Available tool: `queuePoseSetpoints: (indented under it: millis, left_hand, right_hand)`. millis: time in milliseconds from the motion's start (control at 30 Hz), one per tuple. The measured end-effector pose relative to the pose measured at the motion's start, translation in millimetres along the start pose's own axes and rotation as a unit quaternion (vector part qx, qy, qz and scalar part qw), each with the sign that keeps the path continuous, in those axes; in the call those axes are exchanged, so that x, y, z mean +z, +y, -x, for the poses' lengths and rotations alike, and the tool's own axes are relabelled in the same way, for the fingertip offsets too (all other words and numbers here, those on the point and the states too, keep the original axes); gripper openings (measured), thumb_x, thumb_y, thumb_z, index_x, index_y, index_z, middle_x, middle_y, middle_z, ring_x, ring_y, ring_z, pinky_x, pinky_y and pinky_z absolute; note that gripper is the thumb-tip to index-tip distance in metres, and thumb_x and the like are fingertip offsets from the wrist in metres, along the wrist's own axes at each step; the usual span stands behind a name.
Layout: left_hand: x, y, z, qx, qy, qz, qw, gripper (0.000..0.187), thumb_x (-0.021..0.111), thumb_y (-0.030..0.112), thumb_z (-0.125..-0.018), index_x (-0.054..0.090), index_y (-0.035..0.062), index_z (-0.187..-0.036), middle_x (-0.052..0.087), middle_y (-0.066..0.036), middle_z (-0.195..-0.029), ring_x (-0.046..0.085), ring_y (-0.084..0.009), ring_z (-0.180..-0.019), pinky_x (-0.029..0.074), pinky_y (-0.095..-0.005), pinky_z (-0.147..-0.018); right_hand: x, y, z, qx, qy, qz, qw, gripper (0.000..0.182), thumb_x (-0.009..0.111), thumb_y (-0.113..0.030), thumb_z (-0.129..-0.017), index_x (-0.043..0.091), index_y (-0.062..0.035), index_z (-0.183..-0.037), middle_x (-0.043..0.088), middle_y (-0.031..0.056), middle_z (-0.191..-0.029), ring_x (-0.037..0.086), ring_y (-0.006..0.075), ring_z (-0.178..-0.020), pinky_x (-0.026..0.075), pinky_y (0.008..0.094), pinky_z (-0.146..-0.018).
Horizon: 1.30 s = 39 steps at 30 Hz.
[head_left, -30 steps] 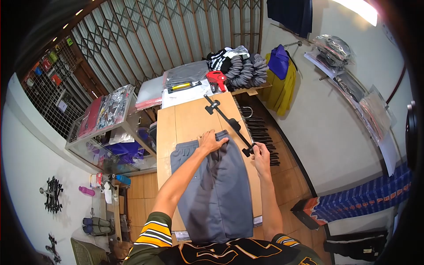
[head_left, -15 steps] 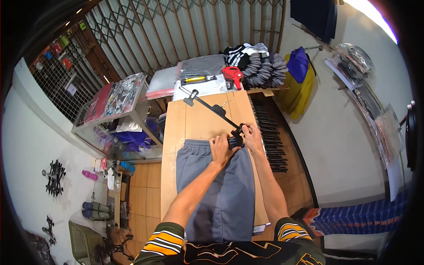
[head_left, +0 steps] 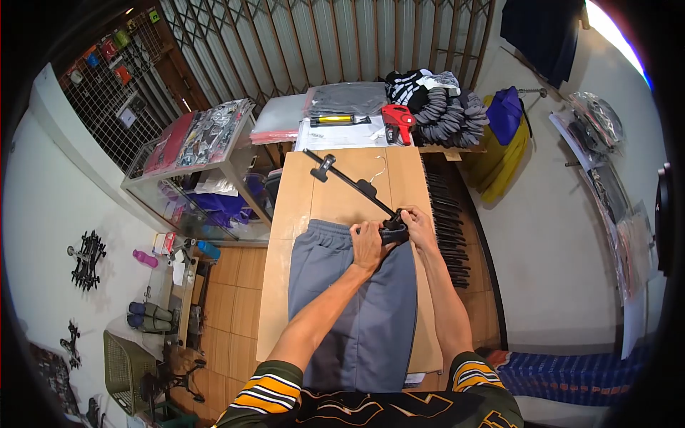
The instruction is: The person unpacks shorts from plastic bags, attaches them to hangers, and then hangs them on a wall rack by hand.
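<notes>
Grey elastic-waist trousers (head_left: 335, 285) lie on a cardboard-topped table, their waistband toward the far side. A black clip hanger (head_left: 348, 184) slants across the cardboard above them, its metal hook pointing away. Its near clip sits at the right end of the waistband, while the other clip (head_left: 323, 168) hangs free of the cloth at upper left. My left hand (head_left: 368, 246) is closed on the waistband beside the near clip. With fingers pinched, my right hand (head_left: 419, 227) holds the hanger at that clip. Whether the clip's jaws have closed on the cloth is hidden by my fingers.
Behind the cardboard (head_left: 285, 214) are a red tool (head_left: 398, 123), a yellow-and-black tool (head_left: 341, 120), plastic-wrapped packs (head_left: 346, 98) and bundled grey items (head_left: 449, 118). A glass case (head_left: 214, 203) stands left. Several black hangers (head_left: 446, 228) line the table's right side.
The whole view has shifted slightly, moving the scene. Both hands remain at the waistband's right end, and the hanger's near clip now sits lower against the cloth.
</notes>
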<state>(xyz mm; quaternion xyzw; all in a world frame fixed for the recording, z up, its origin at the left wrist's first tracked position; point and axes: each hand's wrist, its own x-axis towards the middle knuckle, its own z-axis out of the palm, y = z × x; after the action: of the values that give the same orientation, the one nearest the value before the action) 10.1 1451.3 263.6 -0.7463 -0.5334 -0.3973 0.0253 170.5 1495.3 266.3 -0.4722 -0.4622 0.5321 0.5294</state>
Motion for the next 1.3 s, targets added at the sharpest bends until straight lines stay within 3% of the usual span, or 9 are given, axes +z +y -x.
queuePoseSetpoints:
  millis: [133,300,533,733,933,967,1067,1133,1300]
  left_hand:
    - [-1,0,0,-0.003,0.005,0.005,1.000,0.064,0.090,0.037,-0.056,0.054,0.0088,-0.101,0.057,-0.002,-0.092,0.055,-0.0223,-0.091,0.034,-0.0430,-0.086]
    - [-5,1,0,-0.026,-0.026,0.014,0.999,0.059,0.088,0.038,-0.059,0.054,0.0105,-0.099,0.055,-0.001,-0.089,0.054,-0.0227,-0.089,0.033,-0.0427,-0.086]
    - [-9,2,-2,-0.035,-0.006,0.037,0.999,0.055,0.087,0.033,-0.061,0.054,0.0110,-0.099,0.053,-0.001,-0.090,0.053,-0.0231,-0.091,0.034,-0.0429,-0.087]
    - [-24,-1,5,-0.075,0.040,0.073,0.994,0.064,0.086,0.039,-0.066,0.054,0.0079,-0.111,0.056,-0.009,-0.111,0.051,-0.0295,-0.112,0.031,-0.0488,-0.103]
    - [-62,-60,21,-0.239,0.071,-0.057,0.967,0.064,0.072,0.043,-0.081,0.048,0.0053,-0.126,0.048,-0.014,-0.131,0.043,-0.0306,-0.125,0.028,-0.0567,-0.102]
    - [-66,-74,20,-0.243,0.075,-0.061,0.965,0.064,0.072,0.043,-0.081,0.048,0.0053,-0.126,0.048,-0.014,-0.131,0.043,-0.0306,-0.125,0.028,-0.0567,-0.102]
    - [-74,-108,17,-0.326,0.064,-0.148,0.932,0.058,0.068,0.044,-0.084,0.053,0.0051,-0.124,0.053,-0.016,-0.127,0.047,-0.0323,-0.122,0.030,-0.0555,-0.098]
    - [-86,-120,10,-0.410,-0.097,-0.054,0.905,0.055,0.067,0.046,-0.086,0.056,0.0046,-0.121,0.059,-0.016,-0.119,0.050,-0.0338,-0.116,0.031,-0.0540,-0.096]
    - [-87,-137,1,-0.468,-0.145,-0.005,0.872,0.047,0.070,0.048,-0.082,0.067,0.0055,-0.103,0.069,-0.017,-0.103,0.063,-0.0326,-0.105,0.039,-0.0513,-0.091]
  right_hand:
    - [-4,-11,5,-0.024,0.001,0.030,0.999,0.014,0.060,-0.012,-0.096,0.066,0.0002,-0.102,0.066,0.0027,-0.083,0.058,0.0075,-0.074,0.046,0.0230,-0.068]
    - [-8,-29,1,-0.124,-0.047,0.267,0.955,0.013,0.062,-0.009,-0.092,0.067,0.0017,-0.099,0.068,0.0087,-0.080,0.061,0.0150,-0.075,0.049,0.0293,-0.070]
    - [1,-43,1,-0.065,-0.081,0.306,0.946,0.016,0.059,-0.010,-0.094,0.064,0.0024,-0.103,0.067,0.0104,-0.084,0.061,0.0169,-0.078,0.049,0.0311,-0.074]
    - [10,-27,-11,-0.107,-0.044,0.320,0.940,0.019,0.056,-0.013,-0.096,0.064,0.0021,-0.105,0.068,0.0166,-0.090,0.065,0.0237,-0.087,0.050,0.0343,-0.079]
    - [24,-35,-30,-0.058,-0.023,0.449,0.892,0.030,0.062,-0.023,-0.092,0.065,0.0032,-0.107,0.069,0.0221,-0.098,0.068,0.0331,-0.089,0.052,0.0380,-0.082]
    - [34,-39,-29,-0.098,0.020,0.473,0.875,0.033,0.064,-0.026,-0.089,0.066,0.0022,-0.107,0.069,0.0234,-0.097,0.066,0.0386,-0.096,0.051,0.0432,-0.086]
    - [76,-35,-47,-0.174,0.005,0.402,0.899,0.034,0.067,-0.024,-0.086,0.065,0.0029,-0.107,0.069,0.0231,-0.098,0.067,0.0387,-0.095,0.051,0.0443,-0.086]
    - [116,-40,-53,-0.136,-0.045,0.388,0.911,0.037,0.068,-0.025,-0.085,0.065,0.0041,-0.109,0.069,0.0244,-0.099,0.066,0.0400,-0.097,0.052,0.0450,-0.086]
    - [191,11,-87,-0.113,-0.159,0.453,0.870,0.041,0.062,-0.033,-0.089,0.067,0.0045,-0.106,0.067,0.0293,-0.099,0.065,0.0427,-0.098,0.050,0.0463,-0.089]
